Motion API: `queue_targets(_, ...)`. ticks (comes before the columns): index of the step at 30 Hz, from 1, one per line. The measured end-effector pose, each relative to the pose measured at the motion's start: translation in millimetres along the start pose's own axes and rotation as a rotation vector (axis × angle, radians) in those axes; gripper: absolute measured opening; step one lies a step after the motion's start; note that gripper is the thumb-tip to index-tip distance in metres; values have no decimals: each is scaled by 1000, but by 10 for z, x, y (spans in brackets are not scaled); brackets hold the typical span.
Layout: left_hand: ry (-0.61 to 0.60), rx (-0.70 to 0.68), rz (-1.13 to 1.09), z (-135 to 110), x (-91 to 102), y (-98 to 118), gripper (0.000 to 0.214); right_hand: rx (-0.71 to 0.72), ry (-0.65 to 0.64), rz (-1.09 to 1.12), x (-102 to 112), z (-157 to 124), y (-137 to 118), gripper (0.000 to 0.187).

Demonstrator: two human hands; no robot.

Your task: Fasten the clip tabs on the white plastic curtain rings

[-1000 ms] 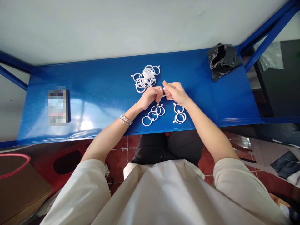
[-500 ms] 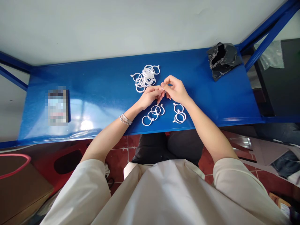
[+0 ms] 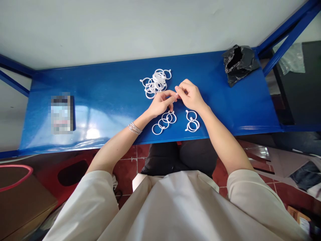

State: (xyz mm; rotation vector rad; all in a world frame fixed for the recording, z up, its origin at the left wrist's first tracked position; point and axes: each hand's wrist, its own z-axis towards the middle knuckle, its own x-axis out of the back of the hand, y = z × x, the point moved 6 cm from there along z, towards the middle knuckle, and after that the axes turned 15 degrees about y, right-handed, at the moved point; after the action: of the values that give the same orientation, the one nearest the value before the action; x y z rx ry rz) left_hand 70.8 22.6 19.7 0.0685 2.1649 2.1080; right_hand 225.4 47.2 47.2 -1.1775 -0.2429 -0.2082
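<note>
Your left hand [image 3: 162,103] and right hand [image 3: 191,97] meet at the fingertips above the middle of the tabletop [image 3: 112,87]. Both are closed in a pinch around a small white piece [image 3: 177,95] — your fingers cover most of it, so its full shape cannot be told. The thumb and forefinger of each hand lie against or just beside it; the other fingers of your right hand are curled in.

Locate the ring pile [image 3: 158,79] just beyond your left hand: white rings with small tabs, heaped over one another. On the near side of your left hand lies the left ring row [image 3: 163,124], its rings overlapping in a slanting line toward the front edge. Whether they are linked or merely overlapped cannot be told. The right ring group [image 3: 192,121], also overlapping, lies on the near side of your right hand, below the wrist.

A rectangular device [image 3: 61,115], blurred by pixels, rests at the left end of the tabletop, well apart from the rings. A crumpled black bag [image 3: 240,63] — its mouth open — sits at the far right corner. A silver bracelet [image 3: 134,128] encircles your left wrist.
</note>
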Motion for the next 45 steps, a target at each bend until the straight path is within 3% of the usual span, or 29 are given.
queue_targets(5,122,-32,-16,18,53,-2,46,-90,17,32,17,1,9,70)
queue_targets(11,-23,19,1,-11,-22,33,68,-149,-63,119,-44,-34,-79,77)
queue_targets(22,-1,-134,128,-25,-3,85,69,-80,-55,71,-48,-15,-144,79)
queue_targets(31,4,-102,127,-30,2,89,67,-192,-66,120,-83,-29,-39,73)
queue_targets(35,70,-160,152,-44,25,117,65,-221,-84,191,-97,-35,-60,79)
queue_targets(40,265,-346,285,-90,165,287,46,-261,-123,213,-112,-37,-67,79)
queue_targets(45,416,-470,464,-22,436,396,42,-193,-240,98,-105,-71,-35,57)
